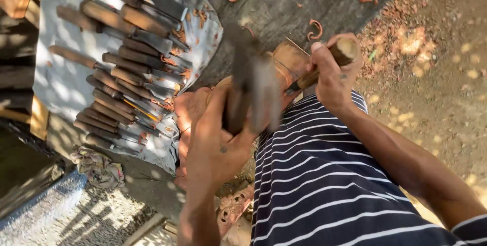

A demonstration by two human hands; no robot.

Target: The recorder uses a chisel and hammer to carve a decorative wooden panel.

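Note:
My left hand is closed around the handle of a mallet, which is blurred with motion in the middle of the view. My right hand grips a chisel by its wooden handle. The chisel's blade points down-left onto a pale wooden workpiece. The mallet hangs just left of the chisel, over the workpiece. My dark shirt with white stripes fills the lower middle and hides the lower part of the wood.
A grey cloth at the left holds several wooden-handled chisels in rows. A crumpled rag lies below it. Curled wood shavings lie on the concrete. A carved wooden piece sits near my left forearm. Bare dirt is at the right.

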